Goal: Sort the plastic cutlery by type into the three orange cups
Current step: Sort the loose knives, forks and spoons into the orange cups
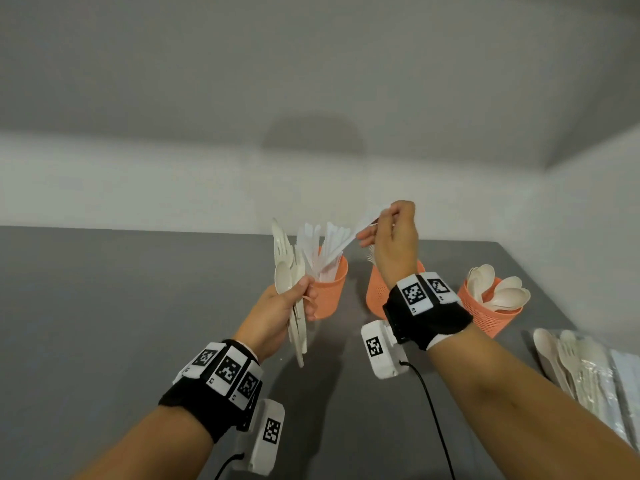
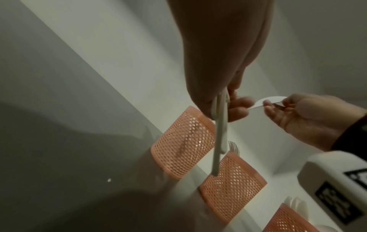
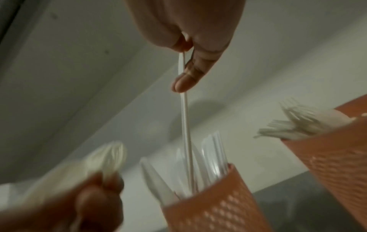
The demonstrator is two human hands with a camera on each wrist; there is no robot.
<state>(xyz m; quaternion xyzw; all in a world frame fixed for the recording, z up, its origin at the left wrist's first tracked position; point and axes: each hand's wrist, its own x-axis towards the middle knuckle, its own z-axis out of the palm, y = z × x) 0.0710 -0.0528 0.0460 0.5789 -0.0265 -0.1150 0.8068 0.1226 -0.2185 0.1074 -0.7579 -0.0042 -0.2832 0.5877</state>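
A white plastic knife (image 1: 349, 237) is pinched at its upper end by the right hand (image 1: 391, 237), its lower end already inside the left orange cup (image 1: 329, 289). Light, thin and flexible, it is best held near the end. A mixed cutlery bundle (image 1: 291, 292) is clamped in the left hand (image 1: 277, 317).

Head view evenly lit with curved wide-angle edges; both wrist views dim, right one motion-blurred.

Grey tabletop (image 1: 104, 306) against plain white wall (image 1: 311, 81); soft shadows.

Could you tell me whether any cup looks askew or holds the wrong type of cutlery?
Nothing stands out: the left cup holds knives, the middle cup forks, the right cup spoons, and all stand upright.
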